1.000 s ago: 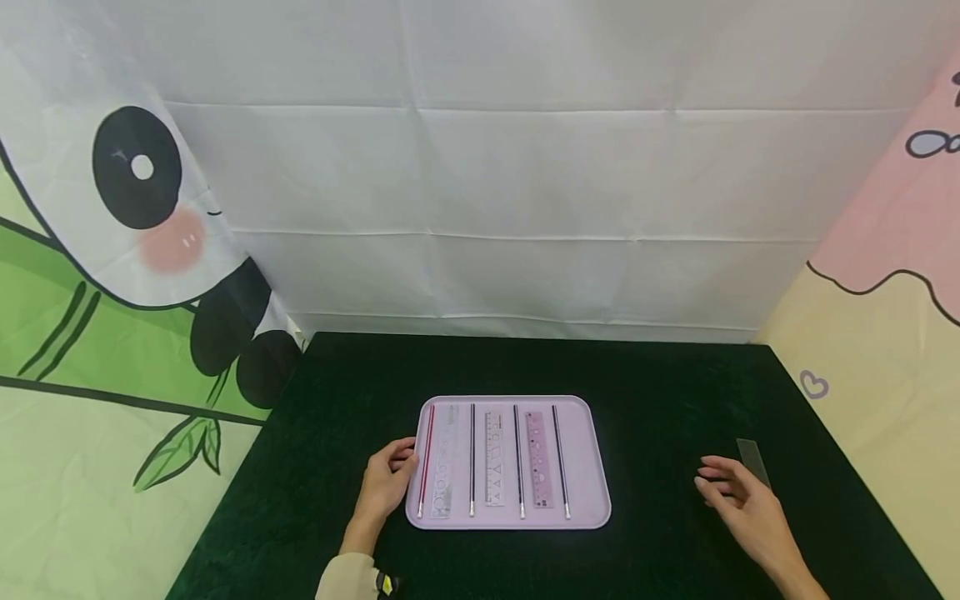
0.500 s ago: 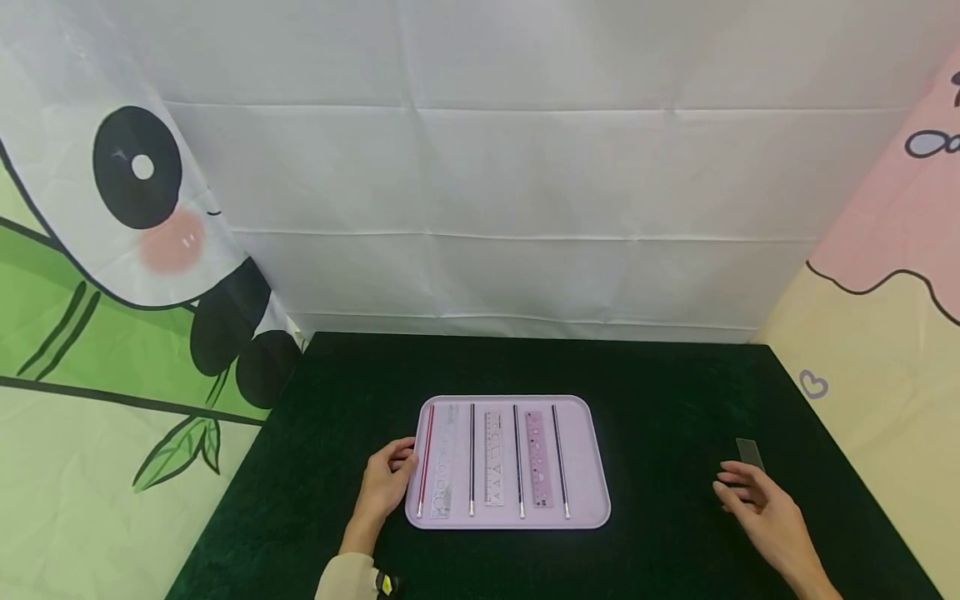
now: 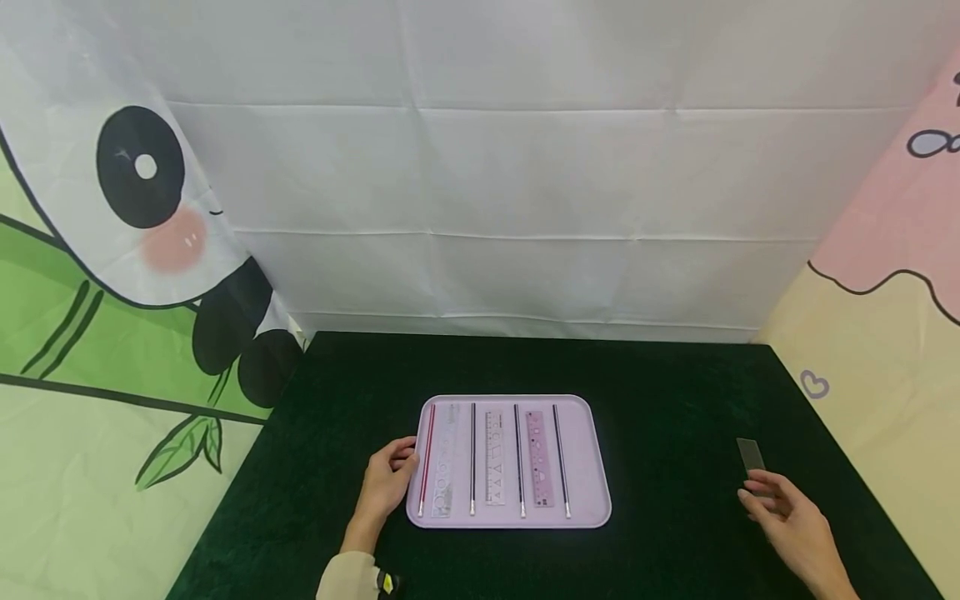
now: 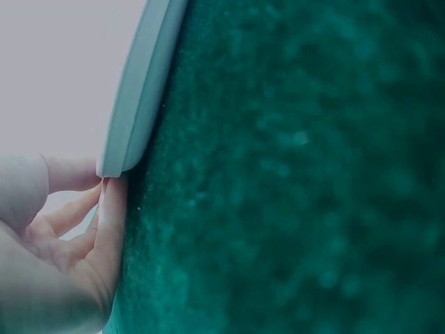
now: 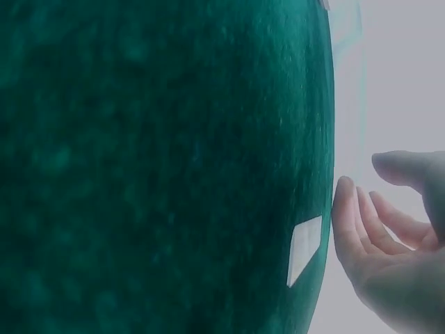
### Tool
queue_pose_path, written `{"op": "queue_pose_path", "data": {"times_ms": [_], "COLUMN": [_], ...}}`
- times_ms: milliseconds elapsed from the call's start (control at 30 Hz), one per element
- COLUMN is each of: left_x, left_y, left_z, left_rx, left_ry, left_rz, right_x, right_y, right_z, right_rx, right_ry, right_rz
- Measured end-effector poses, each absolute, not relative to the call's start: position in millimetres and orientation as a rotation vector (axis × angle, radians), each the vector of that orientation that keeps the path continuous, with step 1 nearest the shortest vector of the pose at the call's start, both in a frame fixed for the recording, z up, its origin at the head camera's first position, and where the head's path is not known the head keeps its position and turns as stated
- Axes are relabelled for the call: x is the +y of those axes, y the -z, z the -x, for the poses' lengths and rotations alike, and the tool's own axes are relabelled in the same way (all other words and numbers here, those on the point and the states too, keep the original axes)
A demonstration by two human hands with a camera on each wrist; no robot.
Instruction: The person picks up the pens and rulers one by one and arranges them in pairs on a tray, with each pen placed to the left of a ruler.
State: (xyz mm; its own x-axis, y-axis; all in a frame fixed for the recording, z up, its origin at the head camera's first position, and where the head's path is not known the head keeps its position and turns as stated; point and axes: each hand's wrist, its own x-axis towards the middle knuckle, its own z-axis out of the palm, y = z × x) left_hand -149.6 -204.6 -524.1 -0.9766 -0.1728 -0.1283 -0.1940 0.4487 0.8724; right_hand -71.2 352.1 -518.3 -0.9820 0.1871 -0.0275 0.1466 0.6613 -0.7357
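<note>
At the left edge of a pale lilac tray (image 3: 588, 475), my left hand (image 3: 385, 483) grips the rim between thumb and fingers; the left wrist view shows the fingertips right at that edge. Lying in the tray are a red pencil (image 3: 427, 458), a clear stencil ruler (image 3: 444, 467), a white stencil ruler (image 3: 494, 467), a pink ruler (image 3: 539, 458) and three dark pencils (image 3: 519, 458), all roughly parallel. Over to the right, my right hand (image 3: 795, 525) holds nothing, its thumb and fingers apart. Just beyond its fingertips lies a translucent flat strip (image 3: 751, 455), partly hidden by the hand.
Dark green cloth covers the table (image 3: 660, 417). A white fabric sheet (image 3: 525, 208) hangs along the far edge, with printed cartoon curtains (image 3: 870, 400) at both sides. Within the tray, the pencils and rulers leave a bare band at the right.
My right hand has moved right and slightly toward me, passing over the translucent strip's near end. My left hand, the tray and its contents have stayed in place.
</note>
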Motion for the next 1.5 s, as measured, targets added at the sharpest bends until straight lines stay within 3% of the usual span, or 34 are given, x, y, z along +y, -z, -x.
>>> {"op": "queue_pose_path", "data": {"times_ms": [533,1200,1500], "left_x": [-203.3,-203.0,-203.8], "left_y": [525.6,527.7,527.9], "left_z": [151.2,151.2,152.2], "left_rx": [2.651,2.669,2.662], "left_ry": [-1.606,-1.592,-1.592], "left_rz": [0.349,0.355,0.364], "right_x": [370.3,382.6,388.4], "right_y": [528.8,531.9,533.4], "right_z": [70.4,73.3,76.3], "right_rx": [-2.822,-2.897,-2.977], "right_ry": [-1.018,-1.055,-1.025], "right_rz": [0.391,0.579,0.434]}}
